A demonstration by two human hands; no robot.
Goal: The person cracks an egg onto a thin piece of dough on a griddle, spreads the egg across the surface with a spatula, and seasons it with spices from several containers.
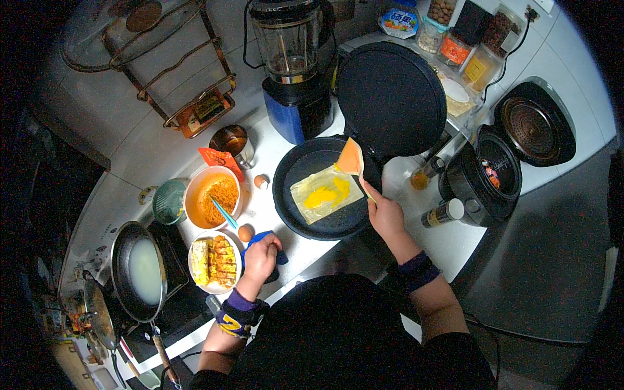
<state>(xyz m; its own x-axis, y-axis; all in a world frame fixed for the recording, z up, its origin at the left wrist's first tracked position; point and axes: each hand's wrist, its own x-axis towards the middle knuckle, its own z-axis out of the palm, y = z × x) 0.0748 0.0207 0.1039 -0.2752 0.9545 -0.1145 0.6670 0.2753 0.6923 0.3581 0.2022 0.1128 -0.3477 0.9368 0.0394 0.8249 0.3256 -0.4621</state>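
Note:
My right hand [386,214] grips the handle of a spatula with an orange blade [350,158]. The blade touches the upper right corner of a pale rectangular wrapper sheet [304,190], which lies in a round black electric griddle [287,214]. Yellow beaten egg [321,197] is smeared across the middle of the sheet. The griddle's black lid [392,100] stands raised behind it. Curled fingers of my left hand [261,258] are closed on a bunched blue cloth [280,258] at the counter's front.
Left of the griddle are a whole egg [245,233], an eggshell [261,182], a bowl of orange-brown shredded food [222,197] and a plate [197,236] of cut rolls. A frying pan [141,273] holds whitish liquid. A blender [298,92] stands behind; a rice cooker [480,180] is right.

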